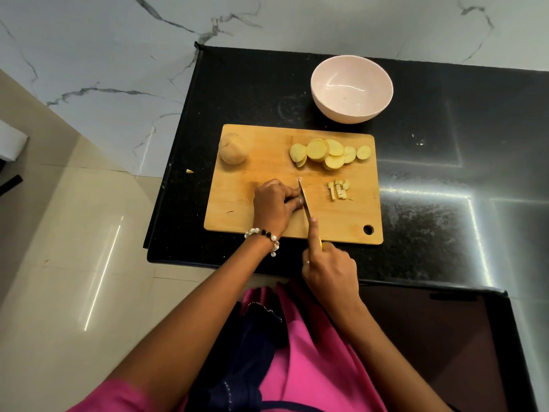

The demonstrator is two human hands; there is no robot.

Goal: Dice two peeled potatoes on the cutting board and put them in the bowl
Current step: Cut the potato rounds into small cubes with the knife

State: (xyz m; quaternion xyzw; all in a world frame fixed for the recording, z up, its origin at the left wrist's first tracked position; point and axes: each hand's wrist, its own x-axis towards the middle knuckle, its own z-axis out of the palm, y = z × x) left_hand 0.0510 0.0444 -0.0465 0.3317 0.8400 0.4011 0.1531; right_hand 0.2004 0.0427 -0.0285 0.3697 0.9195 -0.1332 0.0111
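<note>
on the near half of the cutting board point(237, 215), the left hand point(274, 203) curls its fingers down over a hidden piece, the knife point(304, 200) blade touching its fingertips. the right hand point(329, 269) grips the knife handle. far left lies a whole potato point(233, 148); far right, slices point(329, 153); right of the blade, small dice point(338, 190). beyond, on the table point(445, 173), the bowl point(352, 89).
</note>
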